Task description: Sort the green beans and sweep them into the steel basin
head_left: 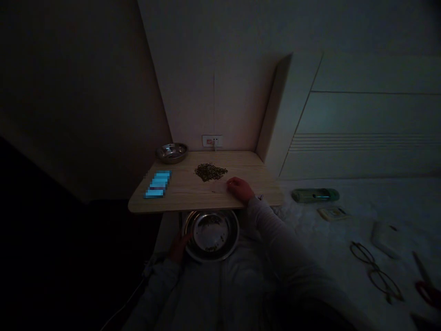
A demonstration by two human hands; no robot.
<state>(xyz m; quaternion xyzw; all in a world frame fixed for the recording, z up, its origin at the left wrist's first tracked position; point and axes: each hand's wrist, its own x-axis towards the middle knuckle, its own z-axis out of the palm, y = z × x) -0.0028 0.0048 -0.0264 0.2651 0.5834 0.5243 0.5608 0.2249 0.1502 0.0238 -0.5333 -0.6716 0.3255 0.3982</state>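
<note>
A loose pile of small, dark greenish beans or seeds (210, 171) is spread on a light wooden tabletop (186, 195). My right hand (240, 189) rests on the board just right of the pile, its fingers curled and pinched together; whatever they hold, if anything, is hidden. Below the near edge, a wide metal bowl (211, 232) sits over my lap with some of the small beans inside. My left hand (178, 244) grips its left rim, thumb over the edge. Dim light blurs the finer detail of both hands.
A second metal bowl (171, 153) stands at the tabletop's back left, with a lit phone (158, 184) before it. A wall socket (212, 141) is behind. On the bed at right lie a green bottle (315, 195), eyeglasses (375, 271) and red-handled scissors (427, 292).
</note>
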